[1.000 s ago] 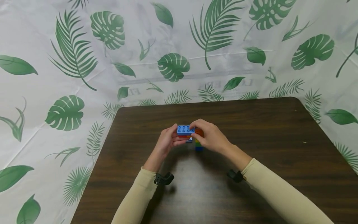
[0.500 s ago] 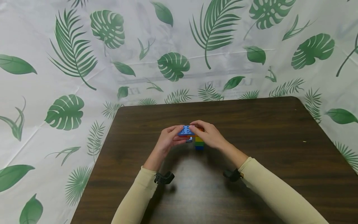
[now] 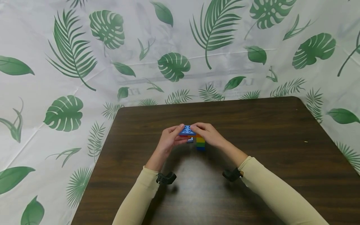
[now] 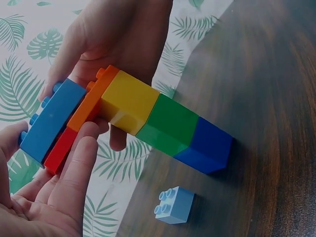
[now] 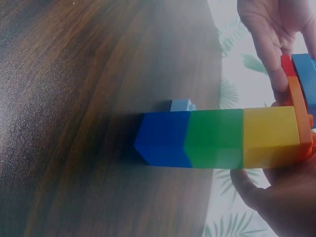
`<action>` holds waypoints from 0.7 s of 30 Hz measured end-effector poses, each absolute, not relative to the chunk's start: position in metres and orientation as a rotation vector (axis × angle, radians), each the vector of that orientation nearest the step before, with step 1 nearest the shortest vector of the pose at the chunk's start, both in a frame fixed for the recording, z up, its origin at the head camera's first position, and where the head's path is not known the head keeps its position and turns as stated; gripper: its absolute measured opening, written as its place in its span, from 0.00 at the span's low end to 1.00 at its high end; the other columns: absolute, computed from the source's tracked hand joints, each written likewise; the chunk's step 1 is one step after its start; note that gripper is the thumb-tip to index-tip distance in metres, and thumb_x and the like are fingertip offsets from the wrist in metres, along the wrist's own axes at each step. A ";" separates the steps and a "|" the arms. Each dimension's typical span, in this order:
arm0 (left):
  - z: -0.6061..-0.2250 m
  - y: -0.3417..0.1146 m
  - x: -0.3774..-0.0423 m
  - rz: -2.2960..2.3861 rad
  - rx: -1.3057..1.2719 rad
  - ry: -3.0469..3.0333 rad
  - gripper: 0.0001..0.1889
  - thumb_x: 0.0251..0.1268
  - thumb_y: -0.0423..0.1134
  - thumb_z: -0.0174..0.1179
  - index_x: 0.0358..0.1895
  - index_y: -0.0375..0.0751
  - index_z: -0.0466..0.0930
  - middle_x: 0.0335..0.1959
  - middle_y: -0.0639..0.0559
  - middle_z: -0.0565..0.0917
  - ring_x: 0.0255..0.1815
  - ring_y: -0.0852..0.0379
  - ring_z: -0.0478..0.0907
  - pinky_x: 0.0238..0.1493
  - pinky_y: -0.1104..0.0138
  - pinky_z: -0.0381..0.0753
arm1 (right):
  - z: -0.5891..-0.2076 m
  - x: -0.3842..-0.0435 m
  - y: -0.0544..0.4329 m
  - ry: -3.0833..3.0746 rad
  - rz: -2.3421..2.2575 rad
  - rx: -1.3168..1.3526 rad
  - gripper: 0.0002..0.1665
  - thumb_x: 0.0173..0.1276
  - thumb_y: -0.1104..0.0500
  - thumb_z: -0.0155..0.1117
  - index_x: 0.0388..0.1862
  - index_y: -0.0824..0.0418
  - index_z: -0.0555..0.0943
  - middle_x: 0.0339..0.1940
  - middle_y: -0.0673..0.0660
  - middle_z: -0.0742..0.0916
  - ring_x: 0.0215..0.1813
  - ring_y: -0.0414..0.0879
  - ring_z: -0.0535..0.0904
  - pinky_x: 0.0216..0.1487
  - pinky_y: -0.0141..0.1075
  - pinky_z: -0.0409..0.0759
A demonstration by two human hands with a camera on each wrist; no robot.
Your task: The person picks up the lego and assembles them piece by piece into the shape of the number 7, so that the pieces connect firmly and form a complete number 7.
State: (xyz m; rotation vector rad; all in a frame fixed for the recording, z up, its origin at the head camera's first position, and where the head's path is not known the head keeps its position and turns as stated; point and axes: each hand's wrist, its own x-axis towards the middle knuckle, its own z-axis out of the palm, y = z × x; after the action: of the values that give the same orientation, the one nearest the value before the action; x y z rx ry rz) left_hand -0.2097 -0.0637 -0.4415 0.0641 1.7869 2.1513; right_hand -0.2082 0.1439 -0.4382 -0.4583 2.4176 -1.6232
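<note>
A tower of toy building bricks stands on the table, with a dark blue brick lowest, then a green brick and a yellow brick. On top lies a flatter orange brick that juts out to the left. A red brick and a light blue studded brick sit at the overhanging end. My left hand pinches the light blue and red bricks, thumb above and fingers below. My right hand holds the light blue brick with its thumb on top; its other fingers are partly hidden behind the tower.
A small pale blue brick with studs lies on the dark wooden table just behind and left of the tower. A white sheet with green leaves hangs behind the table's far edge.
My left thumb has come onto the top of the light blue brick. The right thumb has also moved onto its top, and the brick now sits over the overhanging end. Little differs in the last half second.
</note>
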 end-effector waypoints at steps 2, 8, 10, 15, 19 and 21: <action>-0.442 -0.064 -0.210 2.159 0.055 1.780 0.25 0.67 0.52 0.63 0.53 0.31 0.80 0.42 0.38 0.86 0.39 0.47 0.87 0.39 0.62 0.84 | -0.438 -0.209 0.143 2.394 -1.638 -0.455 0.23 0.79 0.50 0.49 0.59 0.65 0.78 0.50 0.61 0.83 0.51 0.56 0.76 0.57 0.50 0.75; -0.446 -0.063 -0.211 2.179 0.038 1.767 0.24 0.68 0.50 0.62 0.53 0.30 0.80 0.41 0.38 0.86 0.36 0.48 0.87 0.38 0.62 0.85 | -0.422 -0.203 0.140 2.328 -1.656 -0.444 0.21 0.80 0.55 0.47 0.59 0.69 0.77 0.49 0.65 0.83 0.52 0.63 0.75 0.58 0.53 0.74; -0.447 -0.063 -0.211 2.185 0.032 1.766 0.23 0.68 0.50 0.62 0.52 0.30 0.80 0.41 0.38 0.86 0.36 0.49 0.87 0.38 0.63 0.85 | -0.418 -0.201 0.140 2.318 -1.664 -0.454 0.21 0.80 0.55 0.47 0.58 0.70 0.77 0.48 0.64 0.83 0.51 0.61 0.76 0.57 0.50 0.75; -0.450 -0.062 -0.210 2.213 0.032 1.747 0.22 0.69 0.48 0.62 0.53 0.30 0.80 0.41 0.39 0.86 0.36 0.50 0.87 0.38 0.64 0.84 | -0.430 -0.208 0.141 2.305 -1.690 -0.447 0.21 0.80 0.54 0.49 0.57 0.69 0.78 0.46 0.62 0.84 0.48 0.57 0.77 0.54 0.45 0.76; -0.450 -0.063 -0.209 2.224 0.036 1.743 0.22 0.69 0.48 0.62 0.54 0.30 0.80 0.42 0.38 0.86 0.37 0.50 0.87 0.38 0.64 0.84 | -0.440 -0.214 0.143 2.301 -1.695 -0.442 0.22 0.80 0.54 0.49 0.58 0.69 0.78 0.46 0.61 0.84 0.49 0.59 0.77 0.54 0.44 0.76; -0.450 -0.062 -0.209 2.227 0.037 1.742 0.22 0.69 0.47 0.62 0.54 0.30 0.80 0.42 0.38 0.86 0.37 0.50 0.87 0.38 0.64 0.84 | -0.440 -0.214 0.144 2.303 -1.702 -0.446 0.22 0.80 0.53 0.49 0.58 0.68 0.78 0.46 0.60 0.84 0.49 0.60 0.77 0.54 0.44 0.76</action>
State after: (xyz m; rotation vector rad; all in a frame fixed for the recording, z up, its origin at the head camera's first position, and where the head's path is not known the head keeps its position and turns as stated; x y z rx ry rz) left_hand -0.2091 -0.0623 -0.4502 0.0366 1.7421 2.2268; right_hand -0.2137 0.1435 -0.4401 -0.4456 2.3027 -1.7015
